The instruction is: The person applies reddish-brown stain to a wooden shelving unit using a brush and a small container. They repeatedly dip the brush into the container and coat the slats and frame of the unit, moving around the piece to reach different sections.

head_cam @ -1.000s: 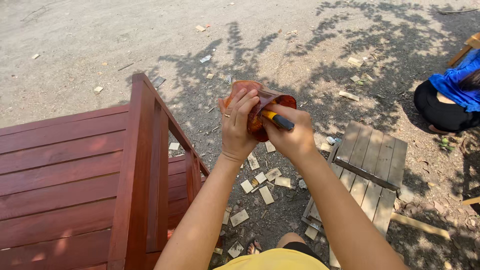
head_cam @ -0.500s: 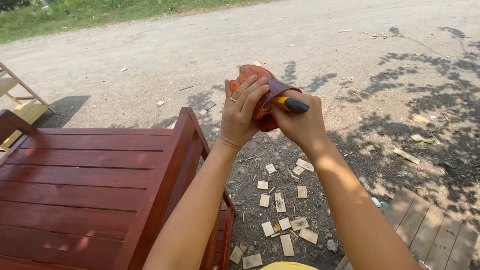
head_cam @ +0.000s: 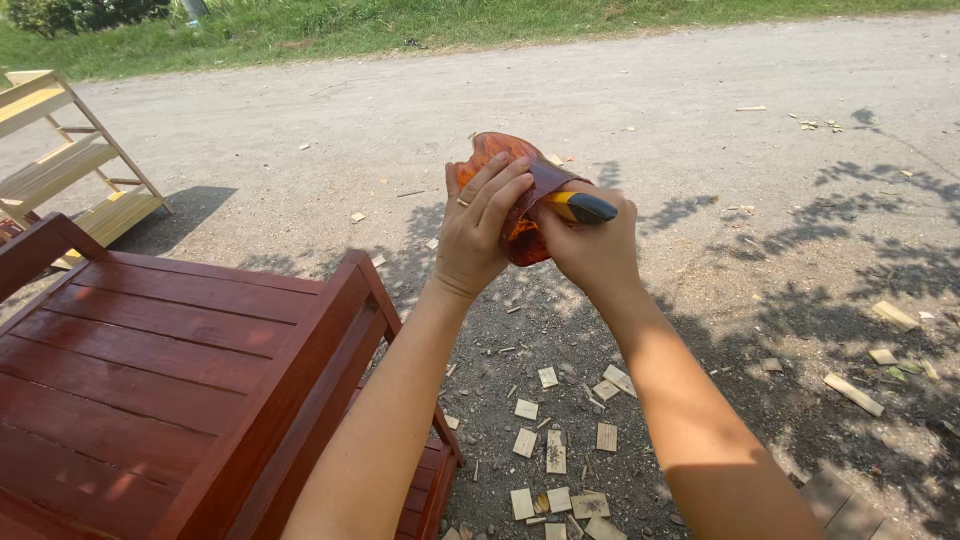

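My left hand [head_cam: 482, 228] grips a reddish-brown stained plastic cup [head_cam: 515, 185], held up in front of me at arm's length. My right hand [head_cam: 590, 252] holds a tool with a yellow and black handle [head_cam: 580, 207] that goes into the cup; its working end is hidden inside. Both hands press against the cup from either side. Below and to the left stands a red-stained wooden slatted chair [head_cam: 190, 380].
Several small pale wood offcuts [head_cam: 560, 450] lie on the gravel ground below my arms. More scraps [head_cam: 870, 370] are scattered at the right. An unpainted wooden rack [head_cam: 65, 160] stands at the far left. Grass borders the gravel at the top.
The view has swung left and upward: the chair now fills the lower left, the rack has come into sight, and the pallet and seated person are gone. Both hands keep hold of cup and tool.
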Demonstrator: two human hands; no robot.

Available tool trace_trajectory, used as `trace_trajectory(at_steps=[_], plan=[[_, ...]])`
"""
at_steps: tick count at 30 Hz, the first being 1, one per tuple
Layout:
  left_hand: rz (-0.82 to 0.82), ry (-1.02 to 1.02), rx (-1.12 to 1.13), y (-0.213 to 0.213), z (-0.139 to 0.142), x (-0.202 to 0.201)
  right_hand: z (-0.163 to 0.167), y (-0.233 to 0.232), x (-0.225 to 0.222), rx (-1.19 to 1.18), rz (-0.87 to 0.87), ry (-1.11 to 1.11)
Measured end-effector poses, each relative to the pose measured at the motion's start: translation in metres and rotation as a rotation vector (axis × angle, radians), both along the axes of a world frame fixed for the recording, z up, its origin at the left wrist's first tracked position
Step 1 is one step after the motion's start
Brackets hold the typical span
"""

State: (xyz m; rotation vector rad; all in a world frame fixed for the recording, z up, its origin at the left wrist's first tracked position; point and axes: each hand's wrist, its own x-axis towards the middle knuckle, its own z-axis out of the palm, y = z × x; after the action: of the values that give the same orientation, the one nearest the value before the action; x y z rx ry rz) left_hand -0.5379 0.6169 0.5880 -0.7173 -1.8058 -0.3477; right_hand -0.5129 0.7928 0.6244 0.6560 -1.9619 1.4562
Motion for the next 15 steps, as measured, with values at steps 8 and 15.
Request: trace_trajectory(at_steps=[8, 15], plan=[[0.029, 0.023, 0.011, -0.002, 0.017, -0.010, -0.007, -0.018, -0.028, -0.338, 0.033, 0.029], [0.116, 0.039, -0.008, -0.011, 0.031, -0.013, 0.009, -0.019, -0.030, -0.280, 0.042, 0.016]])
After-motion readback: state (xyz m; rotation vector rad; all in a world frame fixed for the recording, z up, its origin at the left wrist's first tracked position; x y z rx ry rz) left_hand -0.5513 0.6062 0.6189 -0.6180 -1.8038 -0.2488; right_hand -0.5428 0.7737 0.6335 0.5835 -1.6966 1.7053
